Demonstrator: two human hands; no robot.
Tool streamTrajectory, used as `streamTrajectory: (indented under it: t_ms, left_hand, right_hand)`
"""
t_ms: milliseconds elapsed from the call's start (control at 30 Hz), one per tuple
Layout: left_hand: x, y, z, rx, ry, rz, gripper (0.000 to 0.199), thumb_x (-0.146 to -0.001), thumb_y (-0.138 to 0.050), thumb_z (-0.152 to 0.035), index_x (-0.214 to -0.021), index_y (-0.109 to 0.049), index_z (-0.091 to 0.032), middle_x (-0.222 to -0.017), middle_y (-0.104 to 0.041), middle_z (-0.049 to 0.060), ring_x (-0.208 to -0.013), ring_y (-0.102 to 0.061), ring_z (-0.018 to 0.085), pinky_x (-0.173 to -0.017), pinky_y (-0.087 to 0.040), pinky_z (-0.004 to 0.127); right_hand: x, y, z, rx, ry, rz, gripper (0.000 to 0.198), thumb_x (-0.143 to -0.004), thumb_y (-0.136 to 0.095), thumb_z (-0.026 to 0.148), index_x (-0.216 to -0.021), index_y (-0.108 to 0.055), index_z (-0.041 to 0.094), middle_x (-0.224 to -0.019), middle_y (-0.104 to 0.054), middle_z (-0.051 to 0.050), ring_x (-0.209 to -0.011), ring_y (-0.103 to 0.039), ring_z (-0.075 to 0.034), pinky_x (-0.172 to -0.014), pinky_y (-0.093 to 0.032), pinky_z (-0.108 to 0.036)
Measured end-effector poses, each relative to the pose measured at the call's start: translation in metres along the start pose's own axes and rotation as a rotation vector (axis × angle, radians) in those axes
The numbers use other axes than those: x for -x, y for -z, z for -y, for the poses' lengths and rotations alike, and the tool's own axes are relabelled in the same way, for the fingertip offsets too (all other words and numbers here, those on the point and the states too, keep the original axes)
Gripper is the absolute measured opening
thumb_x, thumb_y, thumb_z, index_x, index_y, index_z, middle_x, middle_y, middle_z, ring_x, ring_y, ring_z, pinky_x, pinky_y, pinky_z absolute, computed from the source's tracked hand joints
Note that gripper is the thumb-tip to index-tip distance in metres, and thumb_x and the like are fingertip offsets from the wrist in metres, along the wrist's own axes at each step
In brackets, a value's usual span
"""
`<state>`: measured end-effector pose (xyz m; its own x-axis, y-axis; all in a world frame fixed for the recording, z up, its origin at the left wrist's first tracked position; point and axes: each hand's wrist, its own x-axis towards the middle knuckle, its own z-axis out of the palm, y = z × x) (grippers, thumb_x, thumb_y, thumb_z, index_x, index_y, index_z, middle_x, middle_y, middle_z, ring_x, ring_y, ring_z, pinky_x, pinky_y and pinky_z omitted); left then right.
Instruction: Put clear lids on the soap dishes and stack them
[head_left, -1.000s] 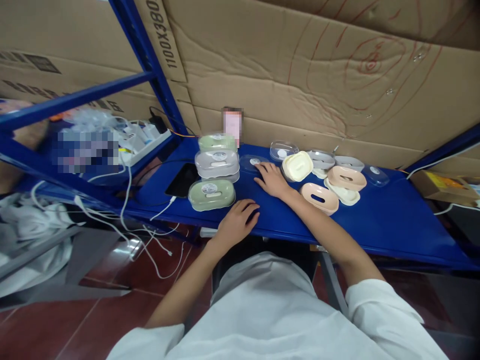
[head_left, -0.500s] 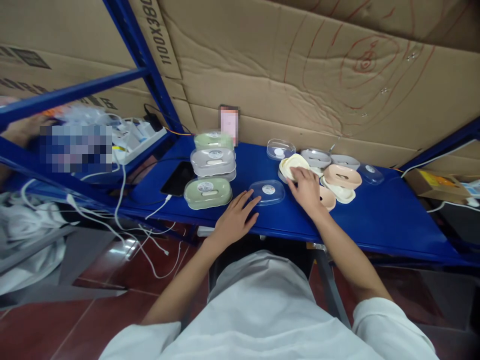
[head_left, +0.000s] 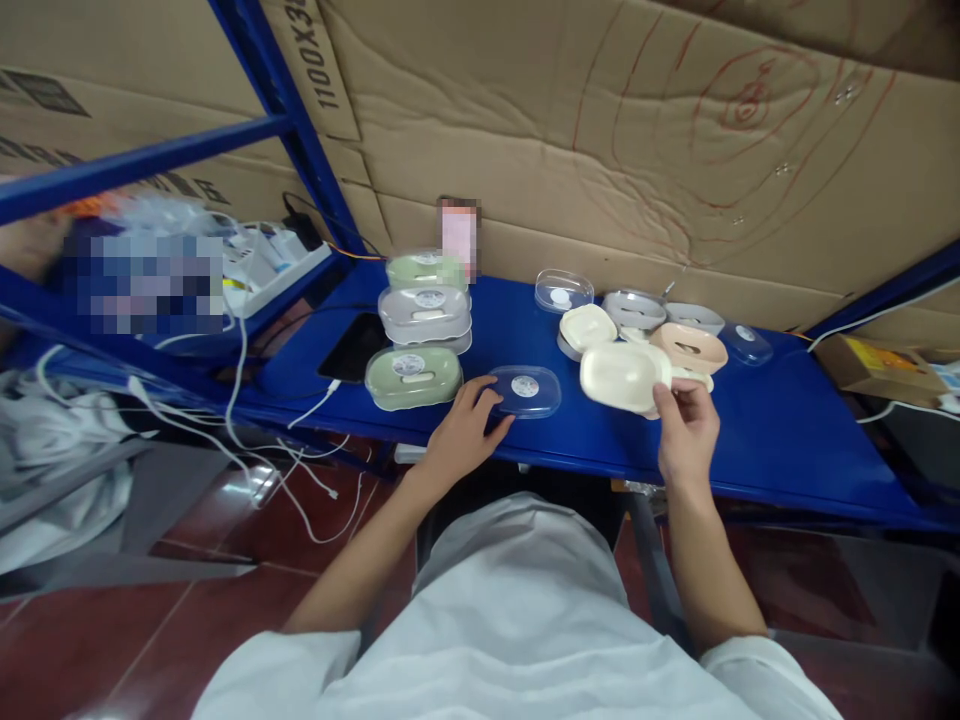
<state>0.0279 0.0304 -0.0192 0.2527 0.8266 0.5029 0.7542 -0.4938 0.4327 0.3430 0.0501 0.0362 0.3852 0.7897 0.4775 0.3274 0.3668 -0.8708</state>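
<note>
My right hand [head_left: 686, 430] pinches a shallow cream plastic tray [head_left: 624, 378] by its right end and holds it tilted up over the table. My left hand [head_left: 466, 425] grips the left end of a clear plastic lid [head_left: 526, 390] with a round label, thumb at the near edge and fingers at the far side. Behind the held tray lies another cream tray [head_left: 587, 328] on a grey piece. A peach slotted tray [head_left: 688, 347] sits to the right, with cream and peach pieces partly hidden under it.
Lidded soap boxes, green [head_left: 415, 378] and grey [head_left: 425, 314], stand at left beside a black phone [head_left: 354, 347] with a white cable. Clear lids [head_left: 564, 291] and grey trays [head_left: 634, 309] lie at the back. A cardboard wall [head_left: 525, 150] closes off the rear; a blue post [head_left: 292, 120] rises at left.
My right hand has lifted the cream tray off the stack and brought it nearer and to the right, tilting it up. The clear lid has shifted slightly left under my left hand.
</note>
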Motion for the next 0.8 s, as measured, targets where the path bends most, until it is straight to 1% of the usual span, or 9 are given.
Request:
streamTrajectory:
  t_ms: [100, 200, 300, 400, 500, 567, 633, 700, 800]
  left_hand:
    - [-0.003, -0.003, 0.001, -0.007, 0.015, -0.019, 0.018, -0.102, -0.063, -0.031, -0.115, -0.057, -0.021, -0.139, -0.057, 0.016, -0.132, -0.059, 0.033, -0.113, -0.054, 0.054]
    - [-0.009, -0.003, -0.003, -0.054, 0.037, -0.039, 0.02, -0.103, -0.061, -0.032, -0.117, -0.059, -0.019, -0.137, -0.058, 0.019, -0.132, -0.059, 0.035, -0.111, -0.054, 0.056]
    - [-0.012, -0.001, -0.014, -0.112, 0.017, -0.071, 0.029, -0.104, -0.057, -0.028, -0.131, -0.061, -0.02, -0.146, -0.058, 0.02, -0.14, -0.056, 0.038, -0.114, -0.051, 0.059]
    - [-0.01, 0.001, -0.026, -0.13, -0.123, -0.019, 0.041, -0.104, -0.054, -0.022, -0.145, -0.058, -0.027, -0.159, -0.054, 0.014, -0.149, -0.05, 0.034, -0.123, -0.042, 0.057]
    - [-0.006, -0.002, -0.032, -0.133, -0.276, 0.132, 0.046, -0.105, -0.053, -0.019, -0.149, -0.057, -0.03, -0.161, -0.054, 0.009, -0.151, -0.048, 0.031, -0.128, -0.034, 0.056]
    - [-0.004, -0.005, -0.032, -0.128, -0.318, 0.195, 0.044, -0.105, -0.052, -0.018, -0.147, -0.059, -0.029, -0.156, -0.059, 0.009, -0.148, -0.052, 0.029, -0.129, -0.032, 0.058]
    - [-0.003, -0.006, -0.03, -0.118, -0.323, 0.21, 0.037, -0.107, -0.051, -0.021, -0.142, -0.062, -0.028, -0.147, -0.066, 0.009, -0.141, -0.057, 0.028, -0.129, -0.031, 0.058]
    - [-0.003, -0.005, -0.029, -0.115, -0.321, 0.19, 0.029, -0.109, -0.052, -0.027, -0.134, -0.066, -0.027, -0.137, -0.069, 0.008, -0.133, -0.061, 0.027, -0.126, -0.034, 0.057]
    - [-0.003, -0.002, -0.03, -0.107, -0.314, 0.159, 0.021, -0.109, -0.053, -0.031, -0.121, -0.068, -0.024, -0.128, -0.071, 0.009, -0.127, -0.063, 0.026, -0.123, -0.037, 0.055]
  right_hand:
    - [0.027, 0.024, -0.016, 0.02, -0.168, 0.058, 0.041, -0.087, -0.078, 0.059, -0.095, -0.066, 0.021, -0.082, -0.067, 0.001, -0.075, -0.063, -0.016, -0.071, -0.051, -0.03]
    - [0.037, 0.034, -0.024, 0.148, -0.226, 0.201, 0.041, -0.091, -0.072, 0.063, -0.094, -0.067, 0.022, -0.079, -0.069, 0.0, -0.072, -0.064, -0.019, -0.068, -0.052, -0.031]
    - [0.036, 0.031, -0.019, 0.35, -0.083, 0.328, 0.044, -0.094, -0.065, 0.067, -0.092, -0.07, 0.023, -0.087, -0.074, -0.007, -0.074, -0.067, -0.023, -0.069, -0.056, -0.036]
    - [0.03, 0.032, -0.018, 0.598, 0.184, 0.2, 0.044, -0.101, -0.057, 0.063, -0.098, -0.074, 0.022, -0.102, -0.075, -0.014, -0.092, -0.069, -0.029, -0.084, -0.057, -0.043]
    - [0.022, 0.039, -0.029, 0.782, 0.34, 0.141, 0.044, -0.104, -0.055, 0.056, -0.126, -0.072, 0.021, -0.133, -0.069, -0.02, -0.125, -0.061, -0.037, -0.105, -0.05, -0.057]
    - [0.017, 0.045, -0.038, 0.802, 0.376, 0.234, 0.043, -0.105, -0.056, 0.053, -0.134, -0.069, 0.023, -0.142, -0.067, -0.017, -0.136, -0.057, -0.038, -0.11, -0.045, -0.062]
    - [0.014, 0.05, -0.044, 0.735, 0.388, 0.309, 0.036, -0.106, -0.055, 0.048, -0.127, -0.072, 0.025, -0.133, -0.073, -0.013, -0.135, -0.059, -0.035, -0.112, -0.047, -0.06]
    - [0.012, 0.052, -0.046, 0.652, 0.389, 0.279, 0.031, -0.107, -0.055, 0.044, -0.121, -0.074, 0.024, -0.124, -0.077, -0.011, -0.131, -0.064, -0.031, -0.113, -0.049, -0.056]
    - [0.015, 0.053, -0.041, 0.582, 0.391, 0.183, 0.026, -0.107, -0.056, 0.038, -0.121, -0.073, 0.023, -0.123, -0.077, -0.012, -0.129, -0.066, -0.03, -0.113, -0.051, -0.054]
